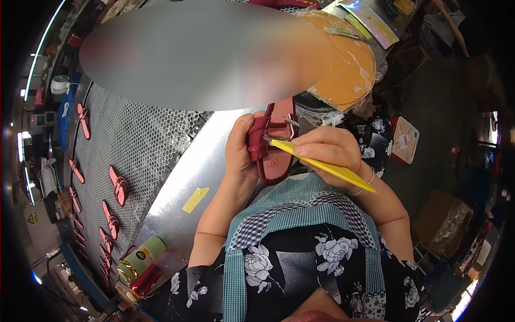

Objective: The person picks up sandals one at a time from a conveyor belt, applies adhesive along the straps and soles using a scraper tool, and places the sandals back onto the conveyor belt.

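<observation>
My left hand [240, 150] is closed around the side of a dark red sandal [279, 166] with a pink insole. The sandal is held up in front of my apron, its wide strap and a metal buckle [292, 124] showing. My right hand [331, 152] grips a yellow-handled brush [327, 165], its tapered end pointing down to the right. The brush's small dark tip is at the strap, over the insole; whether it touches cannot be made out. Part of the left fingers is hidden behind the sandal.
On the left, a perforated conveyor belt [161, 115] carries several pink-and-red sandals [119, 186]. A metal ledge [177, 185] with yellow tape lies beside it, with a green can [148, 253] and a red cylinder [145, 280] nearby. An orange, glue-smeared round surface [348, 70] is at the upper right.
</observation>
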Demonstrator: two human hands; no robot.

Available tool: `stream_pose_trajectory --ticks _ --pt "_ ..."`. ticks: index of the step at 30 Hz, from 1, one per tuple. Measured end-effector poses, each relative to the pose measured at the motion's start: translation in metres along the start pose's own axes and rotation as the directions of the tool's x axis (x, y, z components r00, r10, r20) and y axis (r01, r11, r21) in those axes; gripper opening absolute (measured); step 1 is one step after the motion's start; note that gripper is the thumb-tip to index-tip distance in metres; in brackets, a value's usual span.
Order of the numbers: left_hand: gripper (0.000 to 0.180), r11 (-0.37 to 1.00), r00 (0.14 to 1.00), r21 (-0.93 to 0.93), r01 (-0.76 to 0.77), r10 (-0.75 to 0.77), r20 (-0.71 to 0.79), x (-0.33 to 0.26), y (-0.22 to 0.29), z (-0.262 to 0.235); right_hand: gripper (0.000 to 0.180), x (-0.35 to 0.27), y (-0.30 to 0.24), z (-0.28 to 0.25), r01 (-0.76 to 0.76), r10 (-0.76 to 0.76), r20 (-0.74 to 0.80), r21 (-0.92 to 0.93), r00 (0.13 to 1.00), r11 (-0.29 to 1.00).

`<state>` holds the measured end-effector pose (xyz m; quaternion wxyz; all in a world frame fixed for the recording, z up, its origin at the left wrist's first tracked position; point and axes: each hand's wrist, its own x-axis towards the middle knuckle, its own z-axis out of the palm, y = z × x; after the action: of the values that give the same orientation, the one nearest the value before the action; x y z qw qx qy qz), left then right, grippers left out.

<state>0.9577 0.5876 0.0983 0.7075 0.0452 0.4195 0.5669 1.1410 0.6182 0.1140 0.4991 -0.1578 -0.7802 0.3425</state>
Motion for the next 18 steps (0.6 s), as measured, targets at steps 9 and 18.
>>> stream_pose_trajectory --ticks 9,18 --pt "0.037 0.828 0.835 0.272 -0.491 0.536 -0.123 0.050 0.100 -0.126 0.021 -0.008 -0.008 -0.004 -0.235 0.236 0.003 0.065 0.972 0.970" --pt "0.045 0.535 0.568 0.839 -0.098 0.723 -0.394 0.024 0.220 -0.348 0.019 -0.019 0.010 -0.029 -0.456 0.460 -0.069 0.063 0.885 0.888"
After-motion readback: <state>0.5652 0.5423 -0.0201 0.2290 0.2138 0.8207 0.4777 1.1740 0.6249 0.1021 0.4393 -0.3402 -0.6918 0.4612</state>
